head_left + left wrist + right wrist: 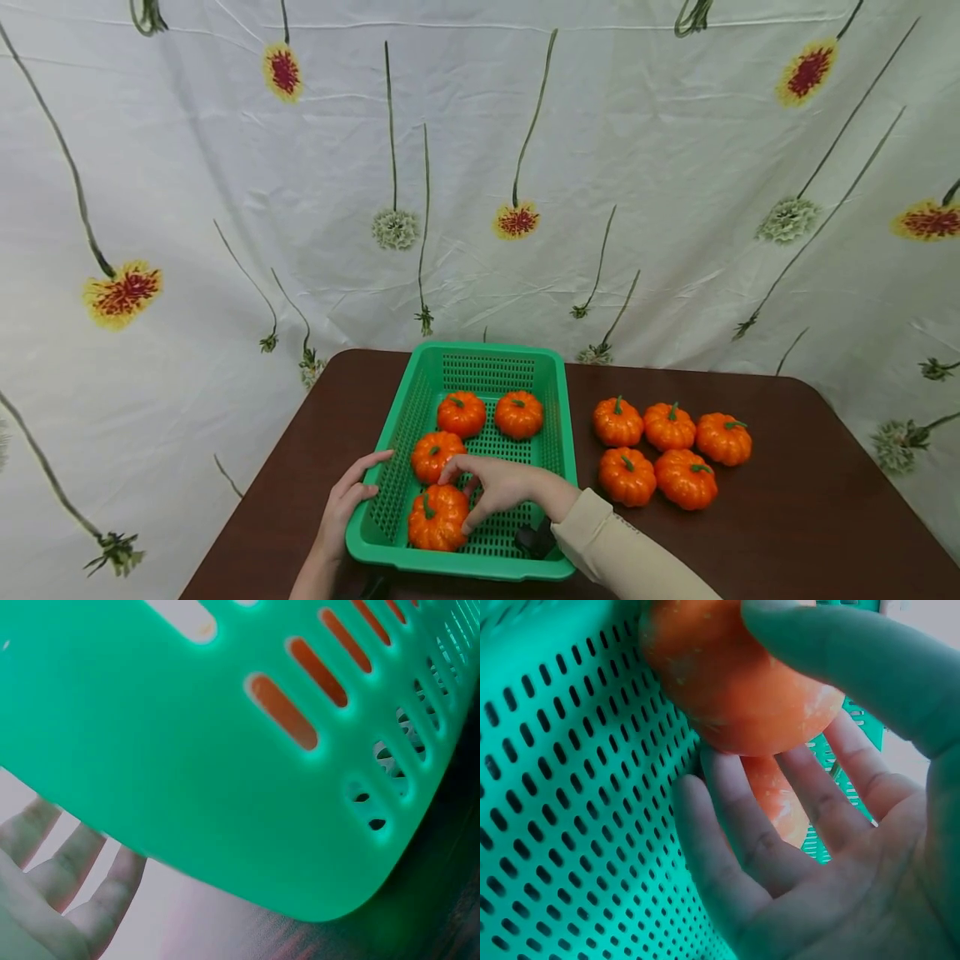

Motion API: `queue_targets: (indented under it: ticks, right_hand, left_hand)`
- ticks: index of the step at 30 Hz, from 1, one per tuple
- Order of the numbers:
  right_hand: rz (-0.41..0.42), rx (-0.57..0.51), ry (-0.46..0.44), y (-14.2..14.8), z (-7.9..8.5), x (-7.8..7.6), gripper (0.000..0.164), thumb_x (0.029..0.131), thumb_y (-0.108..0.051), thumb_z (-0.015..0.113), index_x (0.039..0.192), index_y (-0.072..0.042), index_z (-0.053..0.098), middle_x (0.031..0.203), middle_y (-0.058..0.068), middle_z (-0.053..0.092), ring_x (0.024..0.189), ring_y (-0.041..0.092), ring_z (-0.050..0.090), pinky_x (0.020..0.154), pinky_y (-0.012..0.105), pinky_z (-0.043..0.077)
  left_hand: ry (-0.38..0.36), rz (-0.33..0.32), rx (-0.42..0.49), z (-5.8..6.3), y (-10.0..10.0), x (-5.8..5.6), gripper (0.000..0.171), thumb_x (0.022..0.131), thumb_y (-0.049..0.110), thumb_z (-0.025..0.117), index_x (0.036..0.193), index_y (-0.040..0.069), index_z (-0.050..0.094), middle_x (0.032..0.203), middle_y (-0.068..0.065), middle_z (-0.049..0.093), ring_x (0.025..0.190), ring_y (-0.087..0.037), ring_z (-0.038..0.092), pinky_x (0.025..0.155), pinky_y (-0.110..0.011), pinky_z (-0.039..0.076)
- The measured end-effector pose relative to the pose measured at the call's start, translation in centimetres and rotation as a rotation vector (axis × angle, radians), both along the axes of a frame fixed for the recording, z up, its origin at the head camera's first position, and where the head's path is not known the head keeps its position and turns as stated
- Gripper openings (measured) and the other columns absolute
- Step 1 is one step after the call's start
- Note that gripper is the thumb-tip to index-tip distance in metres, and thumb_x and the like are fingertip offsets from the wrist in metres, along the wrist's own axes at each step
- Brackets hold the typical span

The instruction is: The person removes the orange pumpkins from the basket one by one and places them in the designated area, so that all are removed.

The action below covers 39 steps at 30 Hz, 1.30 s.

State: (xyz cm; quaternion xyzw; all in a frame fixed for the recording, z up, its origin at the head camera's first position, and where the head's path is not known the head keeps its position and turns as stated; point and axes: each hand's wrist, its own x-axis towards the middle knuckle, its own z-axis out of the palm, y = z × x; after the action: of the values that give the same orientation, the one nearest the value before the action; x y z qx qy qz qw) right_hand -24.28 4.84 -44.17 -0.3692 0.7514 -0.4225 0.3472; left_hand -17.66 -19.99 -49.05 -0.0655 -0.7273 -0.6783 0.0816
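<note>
A green plastic basket [558, 417] with slotted walls holds several small orange pumpkins with green stems. My left hand [343, 508] grips the basket's left rim; in the left wrist view its fingers [112, 896] meet the basket's edge, their tips hidden. Inside the basket, at its near left, my right hand [498, 487] holds a pumpkin [437, 518] between thumb and fingers. Up close, the right wrist view has the thumb on one side of this pumpkin [735, 682] and the fingers on the other. Just beyond it sits another pumpkin [435, 454].
Two more pumpkins, one at left [461, 415] and one at right [518, 415], sit in the basket's far half. Several others [670, 427] stand on the dark brown table [780, 500] right of the basket. A flower-printed cloth [465, 167] hangs behind the table.
</note>
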Motion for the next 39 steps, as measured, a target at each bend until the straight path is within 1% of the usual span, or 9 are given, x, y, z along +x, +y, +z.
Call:
queue_targets:
  ticks: [4,9,14,18,23,26,29,33,39]
  right_hand:
    - [0.007,0.015,0.045,0.1,0.1,0.0,0.051,0.076,-0.003,0.074,0.122,-0.014,0.053,0.123,-0.002,0.048,0.099,0.013,0.053,0.078,0.026,0.048]
    - [-0.023,0.061,0.092,0.4,0.4,0.1,0.047,0.075,-0.01,0.077,0.118,-0.016,0.058,0.117,-0.007,0.053,0.1,0.01,0.054,0.084,0.027,0.045]
    - [-0.051,0.061,0.114,0.7,0.9,0.1,0.044,0.076,-0.015,0.077,0.117,-0.017,0.06,0.11,-0.011,0.056,0.099,0.006,0.054,0.083,0.026,0.045]
    - [-0.079,0.033,0.126,0.7,1.4,0.1,0.043,0.077,-0.019,0.076,0.117,-0.016,0.06,0.108,-0.012,0.057,0.097,0.004,0.054,0.083,0.026,0.046]
    - [-0.135,-0.031,0.094,1.1,2.1,0.2,0.043,0.079,-0.017,0.074,0.119,-0.014,0.059,0.112,-0.008,0.059,0.098,0.004,0.057,0.082,0.025,0.046]
    - [-0.157,-0.059,0.073,1.5,2.8,0.3,0.044,0.08,-0.017,0.073,0.121,-0.013,0.059,0.115,-0.006,0.06,0.1,0.006,0.057,0.084,0.025,0.046]
    - [-0.17,-0.074,0.077,1.9,3.3,0.4,0.046,0.081,-0.021,0.073,0.124,-0.013,0.059,0.116,-0.005,0.059,0.103,0.007,0.057,0.086,0.025,0.045]
    - [-0.204,-0.098,0.085,2.4,4.2,0.4,0.048,0.081,-0.024,0.073,0.125,-0.015,0.058,0.118,-0.005,0.059,0.106,0.009,0.057,0.089,0.029,0.045]
    - [-0.232,-0.142,0.114,3.3,5.1,0.5,0.052,0.082,-0.026,0.071,0.13,-0.013,0.055,0.125,0.001,0.058,0.112,0.016,0.055,0.094,0.037,0.043]
  left_hand:
    - [-0.01,0.008,-0.008,0.0,0.0,0.0,0.046,0.085,-0.002,0.039,0.129,-0.004,0.053,0.127,0.001,0.054,0.112,-0.003,0.049,0.085,-0.019,0.042]
    - [-0.022,0.023,-0.022,-0.1,0.1,0.1,0.046,0.085,-0.003,0.039,0.129,-0.004,0.053,0.13,-0.005,0.053,0.112,-0.003,0.048,0.085,-0.02,0.041]
    - [-0.016,0.024,-0.035,-0.2,0.1,0.1,0.046,0.085,-0.002,0.039,0.128,0.001,0.056,0.132,-0.011,0.052,0.112,-0.003,0.047,0.085,-0.02,0.04]
    - [0.008,0.018,-0.046,-0.3,0.1,0.1,0.045,0.086,-0.003,0.039,0.128,0.001,0.056,0.131,-0.012,0.052,0.114,0.0,0.046,0.086,-0.02,0.039]
    - [0.023,0.016,-0.059,-0.4,0.1,0.1,0.044,0.087,-0.002,0.04,0.128,0.0,0.056,0.131,-0.012,0.052,0.116,0.002,0.045,0.086,-0.019,0.037]
    - [0.022,0.012,-0.051,-0.3,0.1,0.1,0.044,0.087,-0.002,0.04,0.129,0.0,0.055,0.132,-0.013,0.051,0.115,0.001,0.046,0.086,-0.019,0.039]
    - [0.024,0.009,-0.039,-0.3,0.1,0.1,0.044,0.087,-0.002,0.039,0.128,-0.001,0.055,0.132,-0.013,0.051,0.113,-0.001,0.047,0.085,-0.02,0.041]
    - [0.03,0.008,-0.037,-0.2,0.0,0.0,0.045,0.087,-0.003,0.039,0.128,-0.001,0.055,0.132,-0.013,0.051,0.112,-0.003,0.049,0.084,-0.021,0.042]
    - [0.033,0.007,-0.038,-0.1,-0.1,0.0,0.045,0.086,-0.003,0.039,0.129,-0.001,0.055,0.132,-0.014,0.051,0.112,-0.002,0.048,0.084,-0.02,0.042]
